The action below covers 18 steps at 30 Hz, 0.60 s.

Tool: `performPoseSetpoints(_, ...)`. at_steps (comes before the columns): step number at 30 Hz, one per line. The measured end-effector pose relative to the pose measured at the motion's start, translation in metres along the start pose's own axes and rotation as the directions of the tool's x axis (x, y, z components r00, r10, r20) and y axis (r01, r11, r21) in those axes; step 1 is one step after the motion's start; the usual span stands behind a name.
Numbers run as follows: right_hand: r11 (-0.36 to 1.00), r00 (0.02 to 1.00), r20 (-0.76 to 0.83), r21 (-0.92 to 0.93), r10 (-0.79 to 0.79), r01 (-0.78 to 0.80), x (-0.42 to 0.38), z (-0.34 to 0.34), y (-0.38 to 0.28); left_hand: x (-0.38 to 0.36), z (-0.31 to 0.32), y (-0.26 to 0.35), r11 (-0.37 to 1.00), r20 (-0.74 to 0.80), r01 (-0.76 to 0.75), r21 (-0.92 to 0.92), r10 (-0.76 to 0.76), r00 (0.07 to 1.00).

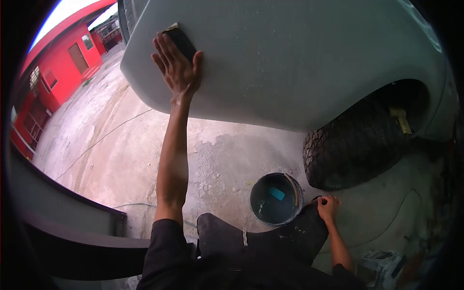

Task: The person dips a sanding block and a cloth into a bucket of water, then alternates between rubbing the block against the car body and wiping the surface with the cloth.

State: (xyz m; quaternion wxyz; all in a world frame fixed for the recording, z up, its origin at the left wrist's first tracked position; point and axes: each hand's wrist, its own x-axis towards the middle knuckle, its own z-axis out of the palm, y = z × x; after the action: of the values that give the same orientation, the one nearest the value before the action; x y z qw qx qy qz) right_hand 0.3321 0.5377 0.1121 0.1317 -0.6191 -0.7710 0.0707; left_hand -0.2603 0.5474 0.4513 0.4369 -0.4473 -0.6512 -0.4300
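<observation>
My left hand (180, 72) reaches up to a grey-white vehicle panel (270, 58). Its fingers and thumb lie along the sides of a dark flat pad (181, 43), which rests against the panel near its left edge. Down by my right knee, my right hand (328, 207) is closed, thumb and fingers together; what they hold is too small to make out. Between my knees and the panel stands a dark bucket (255, 212) of liquid, with a blue-green piece (277, 194) inside.
A large tyre (353, 150) sits in the wheel arch at the right, with a yellowish strip (401, 121) on top. A thin hose (104, 133) crosses the concrete floor. A dark beam (87, 246) is at lower left, a clear container (379, 263) at lower right, a red building (63, 72) beyond.
</observation>
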Motion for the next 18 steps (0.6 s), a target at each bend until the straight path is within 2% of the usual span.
performPoseSetpoints(2, 0.995, 0.989, 0.108, -0.001, 0.104, -0.104, -0.008, -0.017, -0.002, 0.019, -0.005, -0.016, 0.952, -0.103, 0.279, -0.128, -0.292, 0.951)
performPoseSetpoints(3, 0.997, 0.997, 0.025, -0.038, 0.072, -0.071, -0.008, -0.007, 0.001, 0.024, -0.002, -0.013, 0.894, -0.133, 0.398, -0.206, -0.428, 0.894)
performPoseSetpoints(4, 0.998, 0.997, 0.050, -0.027, 0.063, -0.062, -0.012, 0.000, 0.006, 0.026, 0.001, -0.011, 0.815, -0.157, 0.504, -0.285, -0.559, 0.814)
performPoseSetpoints(5, 0.999, 0.996, 0.067, -0.014, 0.053, -0.052, -0.009, -0.003, 0.001, 0.020, 0.013, 0.015, 0.808, -0.215, 0.511, -0.294, -0.577, 0.788)
performPoseSetpoints(6, 0.999, 0.996, 0.075, 0.000, 0.040, -0.041, -0.002, -0.005, -0.004, 0.005, 0.019, 0.040, 0.917, -0.142, 0.363, -0.165, -0.386, 0.911)
performPoseSetpoints(7, 0.999, 0.997, 0.076, 0.021, 0.026, -0.028, -0.001, -0.005, -0.007, -0.019, 0.019, 0.061, 0.982, -0.038, 0.181, -0.048, -0.183, 0.982)
performPoseSetpoints(8, 1.000, 0.998, 0.066, 0.012, 0.012, -0.013, -0.004, -0.003, -0.007, -0.033, 0.018, 0.069, 0.999, 0.088, -0.023, 0.047, 0.018, 0.996)
performPoseSetpoints(11, 1.000, 1.000, 0.018, -0.015, -0.012, 0.013, 0.003, 0.001, -0.002, -0.013, -0.004, -0.007, 0.989, -0.036, 0.140, 0.043, -0.139, 0.990)
performPoseSetpoints(12, 1.000, 1.000, 0.014, -0.023, -0.002, 0.003, 0.003, 0.000, -0.001, 0.004, -0.014, -0.049, 0.924, -0.076, 0.362, -0.125, -0.373, 0.925)
performPoseSetpoints(13, 0.999, 1.000, 0.022, -0.032, 0.014, -0.014, -0.002, 0.000, 0.002, 0.014, -0.016, -0.080, 0.785, -0.060, 0.549, -0.289, -0.587, 0.807)
performPoseSetpoints(16, 0.997, 0.997, 0.065, -0.062, 0.046, -0.042, 0.003, -0.003, -0.019, 0.012, 0.002, -0.064, 0.718, -0.157, 0.642, -0.267, -0.690, 0.707)
performPoseSetpoints(17, 0.997, 0.995, 0.093, -0.064, 0.040, -0.034, 0.007, -0.007, -0.031, -0.004, 0.008, -0.019, 0.866, -0.220, 0.468, -0.177, -0.499, 0.838)
performPoseSetpoints(18, 0.998, 0.997, 0.072, -0.055, -0.008, 0.012, 0.004, 0.000, -0.031, -0.020, 0.006, -0.001, 0.927, -0.163, 0.356, -0.117, -0.372, 0.914)
